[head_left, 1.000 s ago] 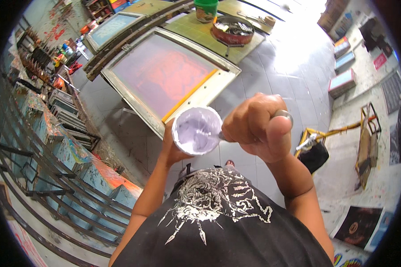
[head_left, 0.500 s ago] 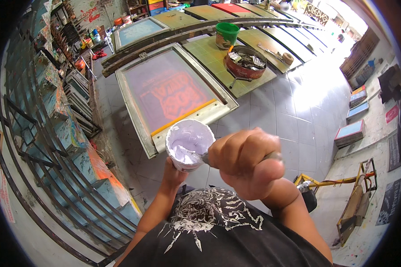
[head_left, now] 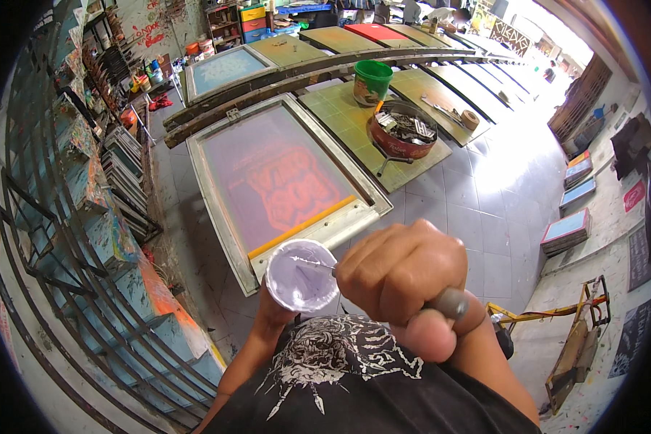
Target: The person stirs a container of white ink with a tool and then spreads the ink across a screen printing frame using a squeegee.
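My left hand (head_left: pixel 270 311) holds a white tub (head_left: pixel 274 291) from its lower left side, and the fingers behind it are hidden. Pale lilac paint (head_left: pixel 299 288) coats the inside of the tub. Closed in a fist, my right hand (head_left: pixel 405 271) grips a stirring tool whose rounded grey handle end (head_left: pixel 453 304) sticks out beside the thumb. Its thin metal shaft (head_left: pixel 325 268) reaches over the tub's right rim into the paint. Just beyond the tub lies a framed printing screen (head_left: pixel 340 233) with a reddish-orange design on its mesh and a yellow-orange strip (head_left: pixel 304 226) along its near edge.
Right of the screen, a green bucket (head_left: pixel 372 83) and a round red tin (head_left: pixel 405 151) full of small items stand on a greenish board (head_left: pixel 412 172). A tape roll (head_left: pixel 469 119) lies farther right. Black metal railings (head_left: pixel 72 278) run along my left.
The tub has come slightly lower and tipped more toward me. My right fist has turned and dropped a little, and the tool's shaft now shows at a different angle in the paint.
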The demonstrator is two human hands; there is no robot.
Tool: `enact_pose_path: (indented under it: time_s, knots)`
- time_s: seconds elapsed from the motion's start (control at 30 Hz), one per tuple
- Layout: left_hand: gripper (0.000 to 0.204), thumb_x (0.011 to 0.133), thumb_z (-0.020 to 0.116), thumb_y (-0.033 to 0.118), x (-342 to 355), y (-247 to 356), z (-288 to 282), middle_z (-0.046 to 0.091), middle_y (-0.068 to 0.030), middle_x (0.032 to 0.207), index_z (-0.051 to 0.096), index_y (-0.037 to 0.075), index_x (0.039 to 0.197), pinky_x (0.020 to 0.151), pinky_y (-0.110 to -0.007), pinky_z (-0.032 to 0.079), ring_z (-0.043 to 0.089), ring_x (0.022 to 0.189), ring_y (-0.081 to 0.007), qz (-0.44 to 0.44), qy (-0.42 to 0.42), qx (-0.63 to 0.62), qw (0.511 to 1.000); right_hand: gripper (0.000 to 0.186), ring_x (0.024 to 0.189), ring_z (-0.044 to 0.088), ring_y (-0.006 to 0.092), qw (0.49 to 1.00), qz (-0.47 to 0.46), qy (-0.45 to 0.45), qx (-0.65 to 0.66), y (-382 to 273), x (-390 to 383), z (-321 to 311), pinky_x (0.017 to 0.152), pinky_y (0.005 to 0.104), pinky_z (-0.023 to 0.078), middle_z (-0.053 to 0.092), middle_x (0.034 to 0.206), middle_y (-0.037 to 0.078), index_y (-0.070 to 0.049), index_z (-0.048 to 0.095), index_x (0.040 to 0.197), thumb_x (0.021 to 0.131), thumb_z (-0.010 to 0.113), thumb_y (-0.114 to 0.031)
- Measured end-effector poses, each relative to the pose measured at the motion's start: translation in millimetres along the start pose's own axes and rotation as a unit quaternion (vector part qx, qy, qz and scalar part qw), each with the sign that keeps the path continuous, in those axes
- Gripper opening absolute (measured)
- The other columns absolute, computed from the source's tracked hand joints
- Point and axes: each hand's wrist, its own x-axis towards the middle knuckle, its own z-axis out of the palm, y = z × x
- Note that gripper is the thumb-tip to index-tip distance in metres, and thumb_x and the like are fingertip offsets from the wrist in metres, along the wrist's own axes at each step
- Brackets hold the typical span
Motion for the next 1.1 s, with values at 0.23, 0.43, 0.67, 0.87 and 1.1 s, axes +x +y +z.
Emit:
enact_pose_path:
  time_s: [0.23, 0.43, 0.67, 0.87, 1.1]
  knots:
    - [0.052, 0.097, 0.052, 0.036, 30.8, -7.5, -31.4, 0.060, -0.0141, 0.131, 0.051, 0.002, 0.136, 0.103, -0.047, 0.050, 0.061, 0.118, -0.0279, -0.051, 0.010, 0.024, 0.998, 0.065, 0.039, 0.037, 0.0184, 0.986, 0.084, -0.009, 0.147, 70.2, 3.2, -18.0, 0.040, 0.0318, 0.030, 0.039, 0.047, 0.004, -0.009, 0.034, 0.053, 0.097, 0.060, -0.048]
    - [0.070, 0.101, 0.032, 0.053, 28.7, -22.3, -37.5, 0.051, -0.0197, 0.143, 0.042, 0.000, 0.145, 0.111, -0.055, 0.040, 0.051, 0.131, -0.0360, -0.073, 0.036, -0.214, 0.973, 0.054, 0.044, 0.039, 0.0186, 0.972, 0.026, -0.028, 0.231, 48.2, 23.7, -52.6, 0.044, 0.0334, 0.029, 0.041, 0.053, 0.003, -0.006, 0.039, 0.057, 0.096, 0.062, -0.034]
    - [0.060, 0.098, 0.049, 0.046, 47.4, -29.2, -34.6, 0.060, -0.0181, 0.132, 0.051, -0.001, 0.137, 0.103, -0.052, 0.049, 0.060, 0.120, -0.0320, 0.031, 0.065, 0.066, 0.995, 0.061, 0.041, 0.040, 0.0212, 0.965, 0.053, -0.115, 0.231, 83.6, 14.5, -74.6, 0.042, 0.0338, 0.028, 0.039, 0.050, 0.003, -0.006, 0.037, 0.054, 0.097, 0.062, -0.043]
    - [0.047, 0.092, 0.063, 0.021, 57.3, -30.6, 2.1, 0.064, -0.0147, 0.125, 0.053, -0.001, 0.133, 0.095, -0.045, 0.055, 0.064, 0.112, -0.0270, 0.014, 0.107, -0.239, 0.965, 0.063, 0.040, 0.035, 0.0210, 0.946, -0.067, -0.179, 0.261, 43.7, 41.1, -108.1, 0.041, 0.0353, 0.027, 0.038, 0.049, 0.003, -0.007, 0.037, 0.053, 0.097, 0.061, -0.045]
    - [0.055, 0.096, 0.055, 0.038, 71.4, -50.2, -3.1, 0.059, -0.0145, 0.132, 0.049, 0.002, 0.138, 0.104, -0.047, 0.048, 0.059, 0.120, -0.0295, -0.040, 0.113, -0.420, 0.900, 0.061, 0.042, 0.037, 0.0199, 0.936, 0.045, -0.180, 0.300, 72.0, 13.0, -119.4, 0.042, 0.0345, 0.027, 0.039, 0.050, 0.002, -0.007, 0.039, 0.054, 0.095, 0.065, -0.043]
